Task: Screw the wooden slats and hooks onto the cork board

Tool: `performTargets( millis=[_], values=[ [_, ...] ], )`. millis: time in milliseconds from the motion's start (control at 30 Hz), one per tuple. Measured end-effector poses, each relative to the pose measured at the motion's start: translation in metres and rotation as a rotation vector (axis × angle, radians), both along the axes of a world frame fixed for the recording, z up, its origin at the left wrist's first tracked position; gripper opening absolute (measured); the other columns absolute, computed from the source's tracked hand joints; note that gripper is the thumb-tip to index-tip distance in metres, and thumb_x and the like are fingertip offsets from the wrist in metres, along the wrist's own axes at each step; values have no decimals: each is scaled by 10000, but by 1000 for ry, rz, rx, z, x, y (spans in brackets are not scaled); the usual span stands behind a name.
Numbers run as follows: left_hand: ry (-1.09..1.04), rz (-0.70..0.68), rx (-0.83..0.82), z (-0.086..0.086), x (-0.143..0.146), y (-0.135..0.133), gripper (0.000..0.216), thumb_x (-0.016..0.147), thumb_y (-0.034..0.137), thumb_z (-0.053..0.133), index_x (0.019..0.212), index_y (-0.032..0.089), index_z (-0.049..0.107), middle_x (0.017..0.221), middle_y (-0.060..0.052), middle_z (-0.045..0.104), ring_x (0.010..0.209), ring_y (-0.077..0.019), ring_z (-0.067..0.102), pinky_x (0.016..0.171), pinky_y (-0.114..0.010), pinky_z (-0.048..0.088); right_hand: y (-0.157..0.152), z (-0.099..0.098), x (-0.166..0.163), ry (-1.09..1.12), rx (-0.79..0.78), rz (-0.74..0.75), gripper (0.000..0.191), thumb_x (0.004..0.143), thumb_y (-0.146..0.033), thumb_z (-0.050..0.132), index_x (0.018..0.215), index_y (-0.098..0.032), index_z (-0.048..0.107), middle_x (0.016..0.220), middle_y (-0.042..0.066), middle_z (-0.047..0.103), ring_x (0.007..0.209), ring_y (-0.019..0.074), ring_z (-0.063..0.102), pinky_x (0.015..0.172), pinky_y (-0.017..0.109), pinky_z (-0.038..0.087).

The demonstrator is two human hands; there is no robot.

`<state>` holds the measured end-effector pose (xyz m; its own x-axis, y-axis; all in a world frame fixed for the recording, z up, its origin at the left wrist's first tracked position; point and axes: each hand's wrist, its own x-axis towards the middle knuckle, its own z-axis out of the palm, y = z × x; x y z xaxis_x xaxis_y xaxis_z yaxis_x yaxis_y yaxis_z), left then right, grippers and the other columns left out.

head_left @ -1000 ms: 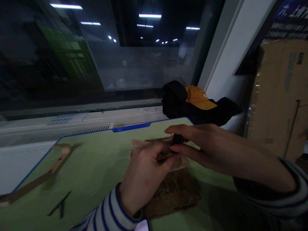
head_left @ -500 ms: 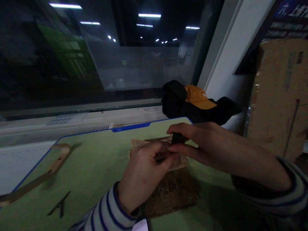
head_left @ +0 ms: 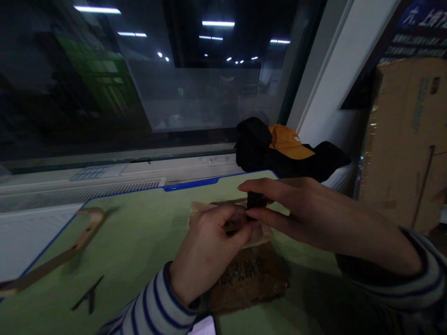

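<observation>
My left hand [head_left: 206,251] and my right hand [head_left: 300,211] meet over a tan piece of leather [head_left: 260,235] lying on a green cutting mat [head_left: 139,242]. The right hand's thumb and fingers pinch a small dark tool [head_left: 254,201] upright on the piece. The left hand's fingers are curled and pressed onto the leather beside the tool. A darker brown rough block [head_left: 249,277] lies under the piece, nearer to me. Both sleeves are striped.
A curved tan strap [head_left: 66,251] lies on the mat's left side, with a small dark clip [head_left: 87,295] near the front left. A black bag [head_left: 275,156] with an orange cap [head_left: 288,142] sits on the sill behind. A cardboard box [head_left: 405,139] stands at the right.
The right hand and its dark tool have shifted slightly left. The left hand stays pressed on the leather.
</observation>
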<state>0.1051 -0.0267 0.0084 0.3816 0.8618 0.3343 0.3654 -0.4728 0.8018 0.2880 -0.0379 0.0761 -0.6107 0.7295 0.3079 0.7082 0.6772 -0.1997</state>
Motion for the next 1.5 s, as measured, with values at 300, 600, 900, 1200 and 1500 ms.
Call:
performTargets(
  millis=[300, 600, 900, 1200, 1500],
  values=[
    [-14, -2, -20, 0, -1, 1, 114, 800, 187, 622, 885, 232, 682, 878, 40, 728, 796, -135, 679, 738, -251, 522, 0, 2, -1, -15, 13, -5, 280, 947, -352, 443, 1174, -199, 502, 895, 21, 693, 723, 134, 662, 609, 228, 451],
    [-12, 14, -18, -6, 0, 3, 71, 801, 237, 650, 864, 234, 683, 858, 29, 725, 790, -155, 671, 735, -271, 515, 1, -1, -1, -33, 66, -12, 286, 949, -374, 430, 1162, -197, 503, 907, 17, 692, 704, 126, 662, 597, 222, 448],
    [-13, 3, -7, -5, -1, 2, 120, 803, 203, 643, 893, 266, 691, 894, 59, 731, 812, -135, 681, 748, -251, 512, 0, -1, -2, -40, 89, -10, 279, 946, -374, 440, 1129, -180, 523, 870, 11, 691, 688, 125, 663, 577, 220, 440],
    [-7, 11, -10, -5, -1, 3, 96, 804, 216, 644, 884, 234, 693, 899, 27, 734, 820, -156, 678, 747, -263, 513, -1, 1, -3, -49, 98, -20, 355, 940, -383, 449, 1206, -153, 498, 906, 33, 703, 769, 150, 682, 620, 233, 475],
    [-7, -14, -27, -2, -1, 3, 112, 810, 207, 639, 892, 253, 700, 863, 50, 738, 770, -130, 683, 712, -226, 516, 0, -1, -4, -21, 48, 19, 309, 947, -346, 442, 1195, -176, 512, 951, 44, 691, 803, 152, 665, 675, 245, 479]
  ],
)
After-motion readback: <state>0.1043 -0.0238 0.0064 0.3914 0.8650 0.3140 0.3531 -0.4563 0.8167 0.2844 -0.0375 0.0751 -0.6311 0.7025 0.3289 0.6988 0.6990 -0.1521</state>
